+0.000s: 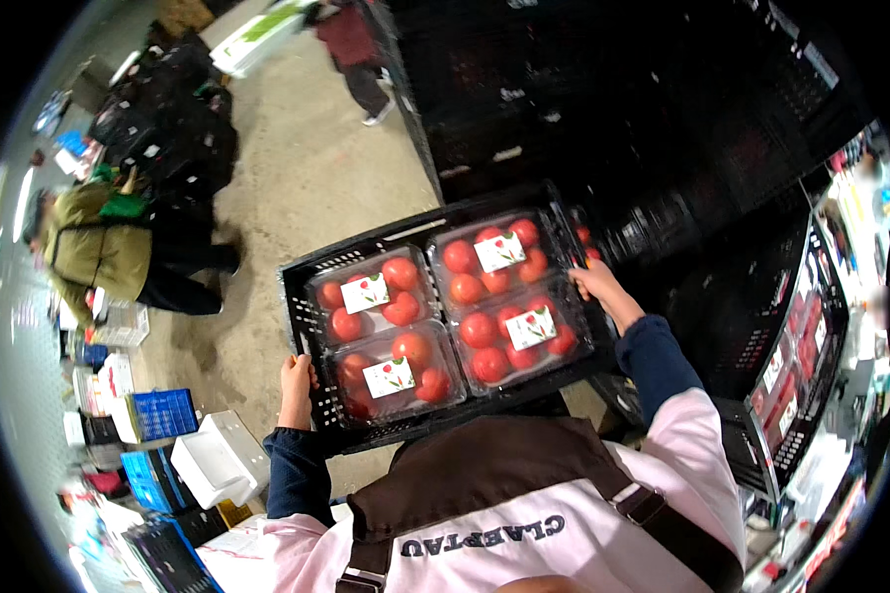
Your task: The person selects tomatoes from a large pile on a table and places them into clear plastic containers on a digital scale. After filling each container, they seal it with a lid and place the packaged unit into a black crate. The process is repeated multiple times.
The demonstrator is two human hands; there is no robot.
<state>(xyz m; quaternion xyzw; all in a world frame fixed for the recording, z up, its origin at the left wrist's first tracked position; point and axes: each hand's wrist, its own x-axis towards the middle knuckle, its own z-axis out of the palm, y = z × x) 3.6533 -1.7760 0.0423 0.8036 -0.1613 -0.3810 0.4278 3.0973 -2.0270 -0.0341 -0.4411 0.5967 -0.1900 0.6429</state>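
I carry a black plastic crate (412,230) level in front of my body, tipped slightly so its right side sits farther away. Inside lie several clear plastic packs of red tomatoes (484,334), each with a white picture label (531,328) on its lid. My left hand (297,387) is closed around the crate's left end wall near the front corner. On the opposite end, my right hand (603,287) grips the right wall, fingers curled over the rim. The undersides of both grips are hidden.
Tall stacks of black crates (603,109) rise ahead and to the right. Another crate of red packs (791,366) stands at far right. A person in an olive jacket (104,247) is at left; a second person (351,49) walks ahead. White foam boxes (222,460) line the lower left.
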